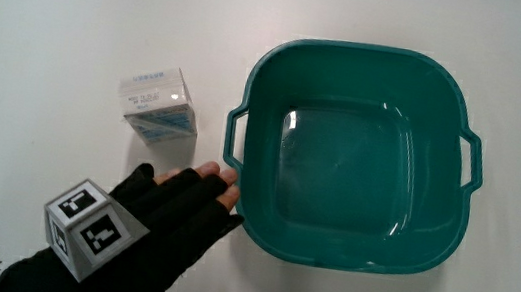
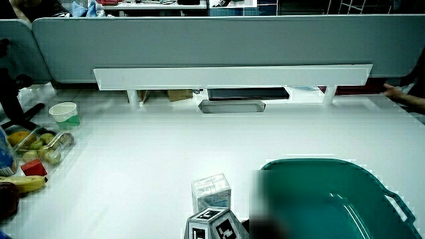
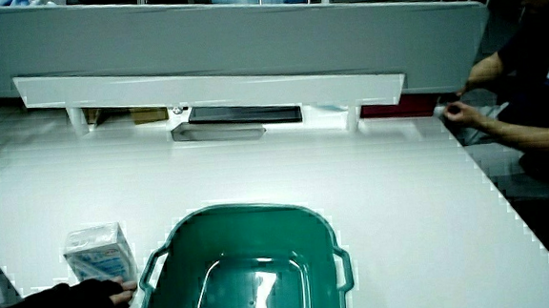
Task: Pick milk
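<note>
The hand (image 1: 178, 201), fingers flat and holding nothing, lay just below the milk carton (image 1: 157, 104), left of centre; the pick was not yet done.

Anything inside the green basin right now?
Nothing shows in the basin: the main view shows its bare, glossy floor. The milk carton stands outside, beside it, with the hand on the table nearer the person.

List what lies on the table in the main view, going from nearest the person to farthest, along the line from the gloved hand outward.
Patterned cube on the back of the hand → the hand's fingertips, beside the teal basin → milk carton.
</note>
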A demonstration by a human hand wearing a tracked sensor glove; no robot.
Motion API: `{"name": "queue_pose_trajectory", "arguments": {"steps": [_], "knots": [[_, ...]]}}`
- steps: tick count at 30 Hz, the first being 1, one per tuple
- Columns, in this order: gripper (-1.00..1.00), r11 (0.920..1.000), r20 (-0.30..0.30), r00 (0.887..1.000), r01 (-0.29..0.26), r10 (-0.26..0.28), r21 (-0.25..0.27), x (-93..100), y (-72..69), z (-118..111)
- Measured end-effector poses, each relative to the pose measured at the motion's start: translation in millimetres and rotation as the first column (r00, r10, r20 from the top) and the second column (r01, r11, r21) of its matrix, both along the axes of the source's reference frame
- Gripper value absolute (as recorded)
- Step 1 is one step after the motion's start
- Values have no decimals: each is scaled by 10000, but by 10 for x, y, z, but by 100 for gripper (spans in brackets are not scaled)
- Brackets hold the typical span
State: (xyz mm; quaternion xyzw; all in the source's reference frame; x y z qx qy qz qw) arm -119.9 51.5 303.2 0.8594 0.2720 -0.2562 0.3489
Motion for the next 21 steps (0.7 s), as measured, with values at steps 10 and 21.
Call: {"name": "queue_pose_trajectory", "arguments": {"steps": [10, 21], "knots": [[0, 9892, 792, 9969, -79, -38, 1463, -77, -136, -56], [0, 9684, 1354, 9877, 427, -779, 2456, -235, -357, -195]]}}
